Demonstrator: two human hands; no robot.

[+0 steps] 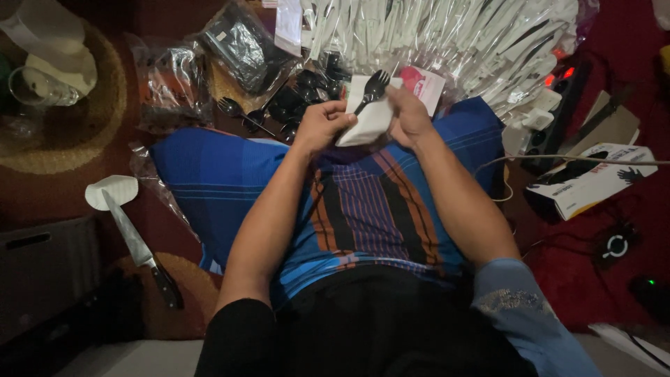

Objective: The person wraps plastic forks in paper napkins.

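Over the lap, the left hand (319, 126) pinches a white napkin (368, 119) while the right hand (408, 115) grips its other edge, a black fork (373, 87) lying on top. Best to keep the fork centred and fold the napkin snugly, I reckon.

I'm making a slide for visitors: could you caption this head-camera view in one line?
Seated person's left hand and right hand fold a white napkin around a black plastic fork, over a blue striped cloth.
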